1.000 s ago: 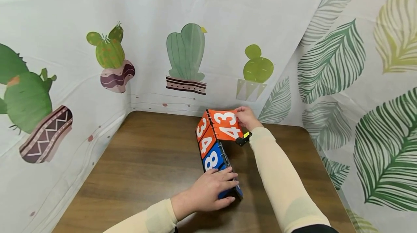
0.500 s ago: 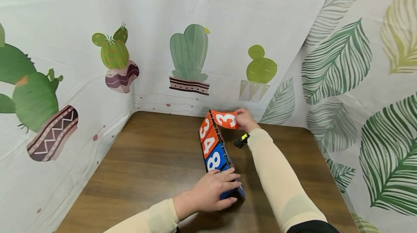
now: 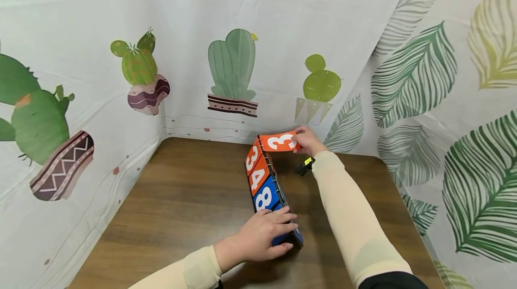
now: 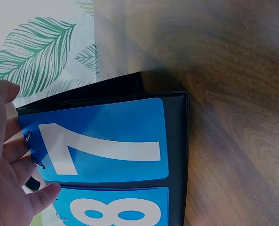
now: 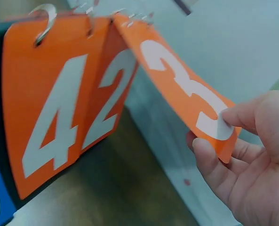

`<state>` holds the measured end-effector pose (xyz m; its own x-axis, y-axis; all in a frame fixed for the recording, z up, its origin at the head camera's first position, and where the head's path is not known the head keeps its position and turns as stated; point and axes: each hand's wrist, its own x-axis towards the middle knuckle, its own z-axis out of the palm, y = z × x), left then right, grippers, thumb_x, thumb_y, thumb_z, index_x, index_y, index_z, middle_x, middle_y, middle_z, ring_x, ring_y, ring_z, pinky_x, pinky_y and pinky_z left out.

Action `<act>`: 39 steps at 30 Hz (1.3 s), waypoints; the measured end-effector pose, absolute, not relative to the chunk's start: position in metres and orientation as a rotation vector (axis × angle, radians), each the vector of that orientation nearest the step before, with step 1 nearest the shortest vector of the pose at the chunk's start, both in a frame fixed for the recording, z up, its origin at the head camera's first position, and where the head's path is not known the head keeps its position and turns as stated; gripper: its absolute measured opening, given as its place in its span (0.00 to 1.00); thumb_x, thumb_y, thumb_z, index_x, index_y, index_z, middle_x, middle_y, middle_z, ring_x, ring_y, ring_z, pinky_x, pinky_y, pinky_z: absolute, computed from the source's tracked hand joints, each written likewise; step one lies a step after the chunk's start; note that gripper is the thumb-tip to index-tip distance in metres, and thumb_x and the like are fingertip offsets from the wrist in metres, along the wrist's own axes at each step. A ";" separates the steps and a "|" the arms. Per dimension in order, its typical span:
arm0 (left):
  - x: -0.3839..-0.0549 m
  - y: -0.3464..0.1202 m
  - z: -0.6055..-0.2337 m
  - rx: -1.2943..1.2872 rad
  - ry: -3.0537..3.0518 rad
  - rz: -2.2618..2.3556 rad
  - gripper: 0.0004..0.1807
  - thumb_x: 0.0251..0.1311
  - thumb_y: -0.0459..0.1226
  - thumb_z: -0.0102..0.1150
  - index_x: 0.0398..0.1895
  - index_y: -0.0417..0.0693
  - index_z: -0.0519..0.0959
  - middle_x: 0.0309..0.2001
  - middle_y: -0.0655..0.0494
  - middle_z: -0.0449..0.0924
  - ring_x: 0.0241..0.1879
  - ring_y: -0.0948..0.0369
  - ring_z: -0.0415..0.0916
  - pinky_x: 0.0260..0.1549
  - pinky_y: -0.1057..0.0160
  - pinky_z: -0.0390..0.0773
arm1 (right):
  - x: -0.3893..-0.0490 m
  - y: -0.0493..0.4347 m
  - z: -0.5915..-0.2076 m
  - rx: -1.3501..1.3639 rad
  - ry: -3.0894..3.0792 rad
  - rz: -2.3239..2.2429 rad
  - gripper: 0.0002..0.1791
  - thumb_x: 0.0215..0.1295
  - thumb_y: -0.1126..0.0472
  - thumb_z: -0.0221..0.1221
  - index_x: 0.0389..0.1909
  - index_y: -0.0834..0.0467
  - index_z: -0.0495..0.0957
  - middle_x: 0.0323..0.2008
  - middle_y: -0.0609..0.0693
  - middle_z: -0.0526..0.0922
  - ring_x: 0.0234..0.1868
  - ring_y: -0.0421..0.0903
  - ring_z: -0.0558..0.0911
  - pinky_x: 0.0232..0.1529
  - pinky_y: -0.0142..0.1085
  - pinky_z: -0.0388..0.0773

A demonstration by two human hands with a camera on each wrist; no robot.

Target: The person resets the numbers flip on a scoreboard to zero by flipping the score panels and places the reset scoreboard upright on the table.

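Flip scoreboard, one: standing tent-fashion on the wooden table, between both hands. Right hand, one: I am pinching the orange 3 card near its free edge, holding it clear of the orange 2 card hanging below. Left hand, one: I am resting its spread fingers over the scoreboard's near end, apparently bracing. Step, by my judgement: card-turning, mid-flip. Next move is seemingly calling for an unslipping pinch, the scoreboard standing steady.
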<state>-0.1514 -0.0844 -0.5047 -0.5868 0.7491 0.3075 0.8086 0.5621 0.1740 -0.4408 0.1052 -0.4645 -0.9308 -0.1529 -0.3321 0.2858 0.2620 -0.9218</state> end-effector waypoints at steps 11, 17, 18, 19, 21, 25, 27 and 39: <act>-0.154 -0.083 -0.506 -1.282 -2.554 -0.453 0.25 0.74 0.58 0.51 0.67 0.62 0.78 0.71 0.61 0.75 0.75 0.58 0.67 0.63 0.51 0.77 | -0.441 0.107 -0.419 0.027 2.098 -1.759 0.26 0.76 0.63 0.53 0.72 0.59 0.63 0.60 0.63 0.72 0.32 0.49 0.82 0.30 0.37 0.86; -0.153 -0.084 -0.504 -1.284 -2.574 -0.465 0.25 0.74 0.58 0.51 0.67 0.62 0.78 0.71 0.61 0.75 0.75 0.57 0.67 0.63 0.51 0.77 | -0.436 0.092 -0.398 -0.093 2.105 -1.737 0.28 0.76 0.60 0.53 0.75 0.57 0.63 0.47 0.62 0.82 0.23 0.47 0.85 0.33 0.40 0.87; -0.153 -0.084 -0.504 -1.287 -2.576 -0.465 0.25 0.74 0.58 0.51 0.67 0.62 0.78 0.71 0.61 0.75 0.75 0.57 0.67 0.63 0.51 0.77 | -0.434 0.088 -0.395 -0.116 2.113 -1.725 0.29 0.76 0.60 0.53 0.75 0.57 0.63 0.45 0.61 0.83 0.22 0.47 0.85 0.34 0.41 0.87; -0.152 -0.084 -0.504 -1.288 -2.578 -0.467 0.25 0.74 0.58 0.51 0.67 0.62 0.78 0.72 0.61 0.75 0.75 0.57 0.67 0.63 0.51 0.77 | -0.432 0.083 -0.391 -0.138 2.128 -1.712 0.29 0.76 0.60 0.53 0.75 0.57 0.63 0.44 0.61 0.84 0.22 0.47 0.85 0.33 0.42 0.87; -0.152 -0.084 -0.504 -1.288 -2.582 -0.469 0.25 0.74 0.58 0.51 0.67 0.62 0.78 0.72 0.61 0.74 0.76 0.58 0.67 0.63 0.51 0.77 | -0.427 0.073 -0.385 -0.186 2.159 -1.682 0.29 0.75 0.60 0.53 0.76 0.57 0.64 0.43 0.63 0.85 0.20 0.47 0.84 0.32 0.42 0.87; -0.151 -0.083 -0.505 -1.290 -2.583 -0.475 0.25 0.75 0.58 0.49 0.67 0.62 0.78 0.72 0.61 0.74 0.76 0.58 0.66 0.63 0.51 0.77 | -0.415 0.052 -0.376 -0.269 2.246 -1.601 0.31 0.72 0.61 0.51 0.76 0.56 0.64 0.46 0.72 0.86 0.19 0.47 0.84 0.26 0.40 0.86; -0.151 -0.083 -0.505 -1.292 -2.579 -0.475 0.25 0.75 0.58 0.49 0.67 0.62 0.78 0.72 0.61 0.74 0.76 0.58 0.66 0.63 0.51 0.77 | -0.411 0.043 -0.374 -0.333 2.322 -1.524 0.32 0.72 0.61 0.50 0.77 0.55 0.64 0.47 0.73 0.85 0.19 0.48 0.85 0.25 0.40 0.86; -0.152 -0.083 -0.507 -1.295 -2.561 -0.467 0.24 0.75 0.57 0.49 0.67 0.62 0.79 0.71 0.59 0.75 0.75 0.57 0.67 0.63 0.51 0.78 | -0.393 -0.001 -0.367 -0.720 2.696 -1.023 0.24 0.74 0.62 0.49 0.70 0.57 0.74 0.31 0.59 0.86 0.16 0.43 0.80 0.27 0.45 0.85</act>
<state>-0.1520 -0.0834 -0.5070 -0.5814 0.7365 0.3456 0.8111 0.5580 0.1755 -0.3932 -0.0008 -0.3671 -0.8691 -0.4944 0.0123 -0.3782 0.6484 -0.6607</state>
